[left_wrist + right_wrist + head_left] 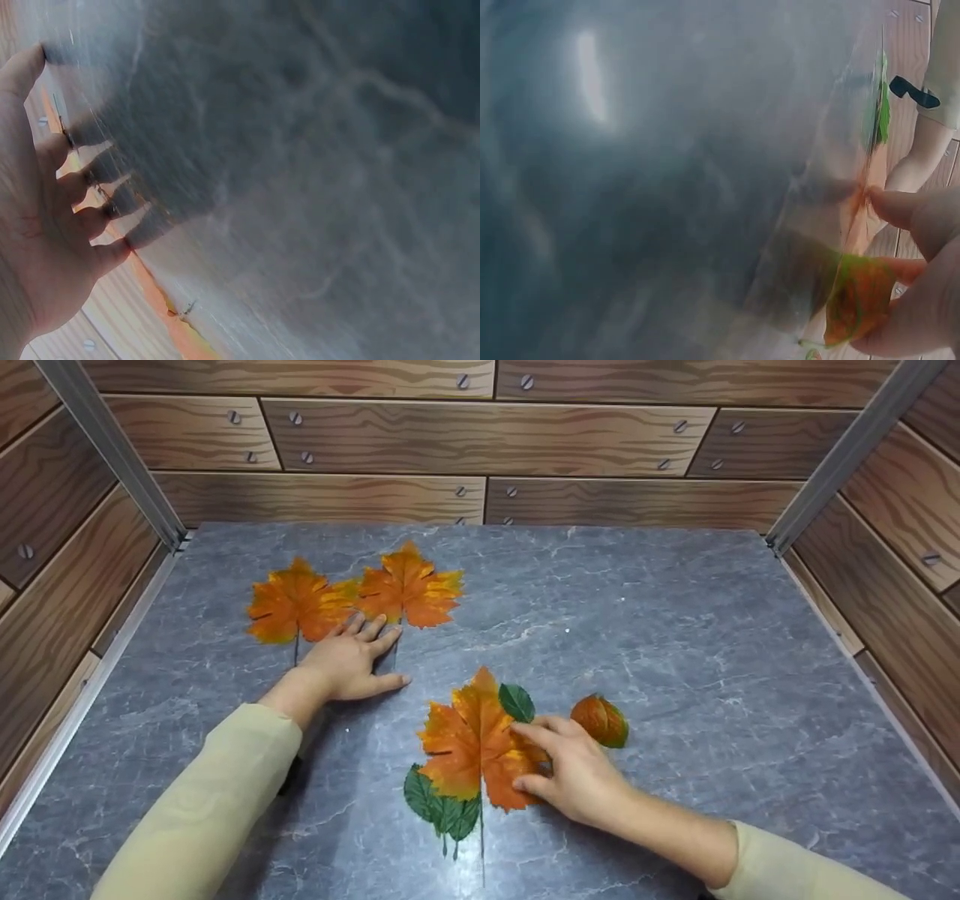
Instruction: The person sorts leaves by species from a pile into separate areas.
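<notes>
My left hand (347, 662) is spread flat near the lower edges of two orange maple leaves, the left one (281, 607) and the right one (409, 585), which lie side by side. A third maple leaf (465, 735) lies nearer to me, its stem pointing toward me. On its right edge rests my right hand (581, 769), thumb and forefinger well apart. Green leaves (442, 810) show from under its lower left, and another green leaf (517, 702) at its upper right. Just beyond the right hand's knuckles is a small orange-green leaf (600, 720), also in the right wrist view.
The grey marbled tabletop (712, 645) carries all the leaves. Wood-patterned panels (480, 435) close off the back and both sides, with metal posts (847, 457) at the rear corners.
</notes>
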The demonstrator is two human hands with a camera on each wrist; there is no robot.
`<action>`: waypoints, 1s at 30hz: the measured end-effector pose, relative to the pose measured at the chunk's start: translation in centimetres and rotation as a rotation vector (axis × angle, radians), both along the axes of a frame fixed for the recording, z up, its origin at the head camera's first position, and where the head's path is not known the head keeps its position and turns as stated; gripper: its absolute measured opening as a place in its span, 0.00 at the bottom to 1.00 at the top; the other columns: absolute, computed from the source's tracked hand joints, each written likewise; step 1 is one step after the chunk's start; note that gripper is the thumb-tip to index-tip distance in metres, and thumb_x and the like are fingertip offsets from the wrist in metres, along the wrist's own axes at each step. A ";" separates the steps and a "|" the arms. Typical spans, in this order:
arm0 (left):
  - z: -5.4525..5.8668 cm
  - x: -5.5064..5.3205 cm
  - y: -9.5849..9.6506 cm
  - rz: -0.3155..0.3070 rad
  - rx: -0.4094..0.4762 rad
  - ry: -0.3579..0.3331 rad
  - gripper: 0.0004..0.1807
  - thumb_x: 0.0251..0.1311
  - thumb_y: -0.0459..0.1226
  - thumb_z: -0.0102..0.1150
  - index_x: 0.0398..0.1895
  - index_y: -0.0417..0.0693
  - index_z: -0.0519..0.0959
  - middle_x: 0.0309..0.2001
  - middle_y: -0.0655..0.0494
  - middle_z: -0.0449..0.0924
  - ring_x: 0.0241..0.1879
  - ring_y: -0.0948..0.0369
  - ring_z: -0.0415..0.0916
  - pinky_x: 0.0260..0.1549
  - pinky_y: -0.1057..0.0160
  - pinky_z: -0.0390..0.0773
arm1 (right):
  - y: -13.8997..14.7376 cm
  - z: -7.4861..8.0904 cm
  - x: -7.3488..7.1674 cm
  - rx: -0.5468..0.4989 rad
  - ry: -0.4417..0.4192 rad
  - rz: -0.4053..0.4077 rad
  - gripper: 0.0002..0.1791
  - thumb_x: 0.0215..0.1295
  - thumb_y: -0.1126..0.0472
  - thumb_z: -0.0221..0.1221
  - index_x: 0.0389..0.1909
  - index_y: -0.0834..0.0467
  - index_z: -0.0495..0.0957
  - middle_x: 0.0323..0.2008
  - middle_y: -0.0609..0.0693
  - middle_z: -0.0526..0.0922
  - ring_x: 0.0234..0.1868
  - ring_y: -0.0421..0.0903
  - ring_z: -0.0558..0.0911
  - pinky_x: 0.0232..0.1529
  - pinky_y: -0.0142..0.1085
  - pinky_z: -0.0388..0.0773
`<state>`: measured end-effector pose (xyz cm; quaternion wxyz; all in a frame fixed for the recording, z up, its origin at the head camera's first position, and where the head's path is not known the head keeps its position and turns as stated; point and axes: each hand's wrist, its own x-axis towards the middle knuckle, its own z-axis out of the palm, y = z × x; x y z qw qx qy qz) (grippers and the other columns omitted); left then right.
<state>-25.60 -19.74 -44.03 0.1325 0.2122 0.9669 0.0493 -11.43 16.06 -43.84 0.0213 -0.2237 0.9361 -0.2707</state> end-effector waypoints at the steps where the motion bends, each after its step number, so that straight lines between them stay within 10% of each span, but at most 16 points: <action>1: 0.0 0.0 0.0 0.001 0.000 0.001 0.53 0.71 0.73 0.45 0.88 0.54 0.49 0.86 0.42 0.41 0.83 0.37 0.35 0.78 0.35 0.43 | 0.0 -0.1 0.0 0.014 0.005 0.003 0.39 0.57 0.52 0.80 0.70 0.57 0.80 0.60 0.56 0.80 0.60 0.58 0.79 0.60 0.56 0.80; 15: -0.1 0.0 0.0 0.011 -0.006 0.010 0.52 0.70 0.73 0.46 0.88 0.55 0.50 0.86 0.44 0.42 0.83 0.38 0.36 0.78 0.35 0.43 | 0.3 -0.1 -1.1 0.050 0.000 -0.012 0.33 0.55 0.50 0.80 0.61 0.57 0.87 0.52 0.49 0.77 0.51 0.49 0.73 0.54 0.48 0.76; 23: -0.1 0.1 0.0 0.006 0.007 0.011 0.52 0.71 0.72 0.46 0.87 0.55 0.50 0.86 0.44 0.42 0.83 0.37 0.36 0.78 0.35 0.43 | 0.0 -0.2 -1.5 -0.050 0.057 -0.062 0.15 0.54 0.60 0.81 0.42 0.49 0.88 0.45 0.44 0.81 0.47 0.47 0.78 0.50 0.46 0.77; 30: 0.0 0.1 0.0 0.004 0.011 0.007 0.52 0.71 0.72 0.46 0.88 0.55 0.50 0.86 0.44 0.41 0.83 0.38 0.36 0.78 0.35 0.43 | 0.6 0.3 -2.1 -0.220 -0.077 -0.049 0.12 0.59 0.63 0.78 0.39 0.47 0.86 0.36 0.37 0.89 0.35 0.37 0.84 0.39 0.35 0.82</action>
